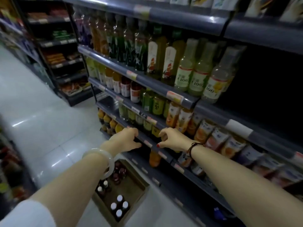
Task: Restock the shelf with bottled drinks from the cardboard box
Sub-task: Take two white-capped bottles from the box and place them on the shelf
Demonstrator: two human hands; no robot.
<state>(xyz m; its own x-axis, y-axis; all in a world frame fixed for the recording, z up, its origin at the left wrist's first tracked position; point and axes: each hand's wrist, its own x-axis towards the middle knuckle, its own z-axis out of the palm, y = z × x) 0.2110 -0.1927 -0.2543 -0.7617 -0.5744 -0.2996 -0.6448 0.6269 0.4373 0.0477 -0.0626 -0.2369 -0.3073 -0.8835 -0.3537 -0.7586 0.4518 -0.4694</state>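
Shelf tidying, btw two loads
Our left hand (126, 140) and right hand (172, 139) curl on the shelf edge (148, 143), no bottle held; next we reach the cardboard box (131, 182).

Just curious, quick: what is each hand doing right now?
Left hand: curled over the shelf edge, holding no bottle.
Right hand: fingers curled at that edge; contents unclear.

We stand in a dim shop aisle. The pale tiled floor (41, 115) throws back streaks of light. At the far end a dark rack (62, 51) holds packaged goods. More racks (9, 161) blur past along our left edge.
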